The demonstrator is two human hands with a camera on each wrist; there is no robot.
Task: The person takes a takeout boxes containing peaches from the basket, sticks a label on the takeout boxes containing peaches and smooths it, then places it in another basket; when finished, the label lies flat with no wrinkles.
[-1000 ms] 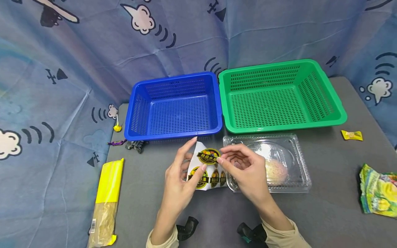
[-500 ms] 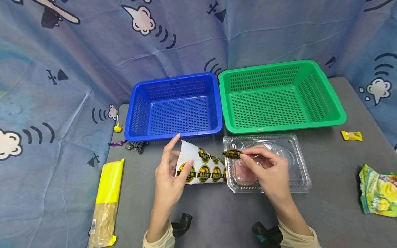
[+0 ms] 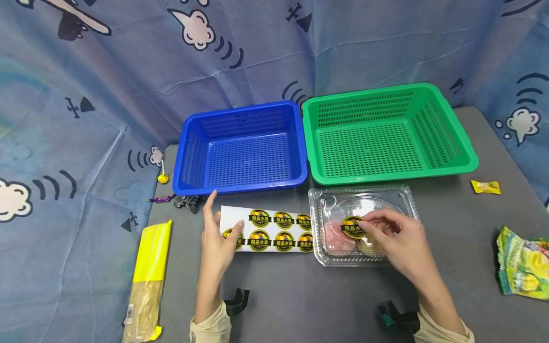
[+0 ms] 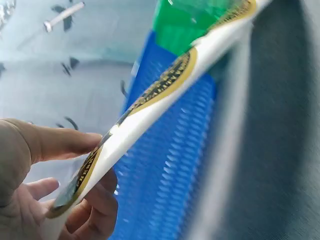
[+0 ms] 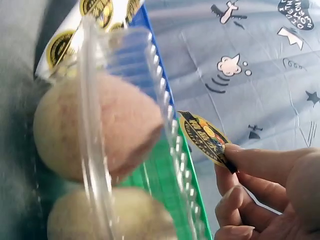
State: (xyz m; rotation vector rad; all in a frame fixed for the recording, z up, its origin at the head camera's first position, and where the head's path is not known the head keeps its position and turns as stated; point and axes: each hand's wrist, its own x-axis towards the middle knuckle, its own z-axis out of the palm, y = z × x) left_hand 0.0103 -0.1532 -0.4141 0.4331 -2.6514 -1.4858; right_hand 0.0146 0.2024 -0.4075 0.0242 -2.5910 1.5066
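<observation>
In the head view my left hand point(image 3: 218, 245) grips the left end of a white sheet of stickers point(image 3: 271, 231), thumb on the printed face and fingers behind. Round black-and-gold labels fill the sheet. My right hand point(image 3: 399, 245) pinches one peeled sticker point(image 3: 352, 227) by its right edge, over a clear plastic fruit box point(image 3: 315, 228). Through the lid show two fruits, one a pinkish peach point(image 3: 338, 239); the hand partly hides the other. The right wrist view shows the sticker point(image 5: 206, 136) between thumb and fingertip, beside the box with the peaches point(image 5: 115, 120).
A blue basket point(image 3: 240, 186) and a green basket point(image 3: 386, 177) stand behind the box. Along the left lie a lollipop point(image 3: 162, 178), a purple-wrapped candy point(image 3: 162, 198) and a long yellow packet point(image 3: 150, 257). A yellow candy point(image 3: 486, 187) and a green-yellow bag point(image 3: 523, 264) lie right.
One sticker has come off the sheet. My right hand has carried it right, over the box, while my left hand has moved left with the sheet, which now lies flatter.
</observation>
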